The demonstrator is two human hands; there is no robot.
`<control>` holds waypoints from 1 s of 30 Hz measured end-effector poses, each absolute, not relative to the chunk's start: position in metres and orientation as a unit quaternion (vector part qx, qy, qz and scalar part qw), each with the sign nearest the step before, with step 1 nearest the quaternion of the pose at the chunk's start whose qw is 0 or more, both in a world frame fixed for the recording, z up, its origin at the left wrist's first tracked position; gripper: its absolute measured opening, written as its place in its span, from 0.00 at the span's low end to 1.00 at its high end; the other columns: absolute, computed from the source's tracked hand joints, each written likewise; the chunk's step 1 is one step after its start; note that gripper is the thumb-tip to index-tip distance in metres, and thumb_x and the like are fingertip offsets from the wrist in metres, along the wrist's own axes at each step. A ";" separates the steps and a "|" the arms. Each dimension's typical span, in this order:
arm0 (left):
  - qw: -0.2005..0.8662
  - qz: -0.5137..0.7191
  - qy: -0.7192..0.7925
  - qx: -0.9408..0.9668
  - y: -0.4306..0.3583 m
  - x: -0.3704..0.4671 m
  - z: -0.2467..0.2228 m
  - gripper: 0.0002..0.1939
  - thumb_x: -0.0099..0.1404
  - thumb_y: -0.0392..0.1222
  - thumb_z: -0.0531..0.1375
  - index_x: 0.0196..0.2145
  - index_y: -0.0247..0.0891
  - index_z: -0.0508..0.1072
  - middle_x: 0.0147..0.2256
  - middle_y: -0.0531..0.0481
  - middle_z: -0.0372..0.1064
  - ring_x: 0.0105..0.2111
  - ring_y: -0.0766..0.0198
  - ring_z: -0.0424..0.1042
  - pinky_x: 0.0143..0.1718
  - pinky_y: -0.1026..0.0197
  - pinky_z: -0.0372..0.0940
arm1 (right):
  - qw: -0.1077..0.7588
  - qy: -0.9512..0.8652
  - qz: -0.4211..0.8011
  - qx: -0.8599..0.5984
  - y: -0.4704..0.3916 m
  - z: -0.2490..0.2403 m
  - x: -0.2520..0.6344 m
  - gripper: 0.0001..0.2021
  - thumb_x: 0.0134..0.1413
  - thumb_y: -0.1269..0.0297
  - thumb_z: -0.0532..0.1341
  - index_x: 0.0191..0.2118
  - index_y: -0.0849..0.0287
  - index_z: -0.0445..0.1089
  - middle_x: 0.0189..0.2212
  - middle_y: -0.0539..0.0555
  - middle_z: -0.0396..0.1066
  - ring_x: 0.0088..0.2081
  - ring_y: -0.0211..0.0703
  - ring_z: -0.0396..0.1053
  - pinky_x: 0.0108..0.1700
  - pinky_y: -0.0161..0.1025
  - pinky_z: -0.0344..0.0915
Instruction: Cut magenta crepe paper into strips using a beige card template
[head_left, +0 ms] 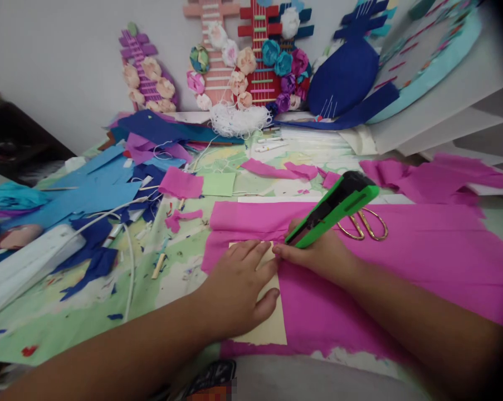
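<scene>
My left hand point(243, 289) lies flat, fingers spread, on a pale yellow rectangle of card point(274, 328). The card rests on a wide sheet of magenta crepe paper point(338, 312). In my right hand point(318, 250) is a green and black utility knife point(337, 209), tilted with its front end down by the card's upper right corner. My fingers hide the blade's tip. Gold-handled scissors point(372, 224) lie on the magenta paper just beyond my right hand, partly hidden by the knife.
Blue paper pieces point(96, 189), a white power strip point(29, 273) and its cable cover the left side. Magenta scraps point(426, 178) lie at back right. White string point(240, 120) sits at the back, before paper-flowered instrument models point(259, 72) against the wall.
</scene>
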State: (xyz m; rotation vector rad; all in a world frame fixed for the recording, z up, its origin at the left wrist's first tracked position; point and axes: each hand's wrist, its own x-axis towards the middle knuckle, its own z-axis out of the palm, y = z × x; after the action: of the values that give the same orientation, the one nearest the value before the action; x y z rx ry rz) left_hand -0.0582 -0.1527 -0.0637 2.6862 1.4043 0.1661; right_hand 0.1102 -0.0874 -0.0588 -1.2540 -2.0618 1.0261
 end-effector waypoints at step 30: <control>0.025 0.077 0.459 0.885 -0.154 -0.058 -0.068 0.24 0.60 0.47 0.50 0.52 0.35 0.59 0.52 0.39 0.56 0.51 0.48 0.54 0.50 0.44 0.50 | 0.272 -0.754 0.379 -0.463 -0.085 -0.064 0.113 0.14 0.37 0.57 0.62 0.20 0.58 0.57 0.17 0.46 0.60 0.22 0.35 0.59 0.24 0.33 0.55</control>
State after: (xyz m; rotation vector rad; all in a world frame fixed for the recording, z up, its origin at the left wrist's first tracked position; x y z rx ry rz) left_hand -0.0581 -0.1542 -0.0682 2.7361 1.4208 0.2395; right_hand 0.1132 -0.0851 -0.0643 -1.2454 -2.0287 1.0200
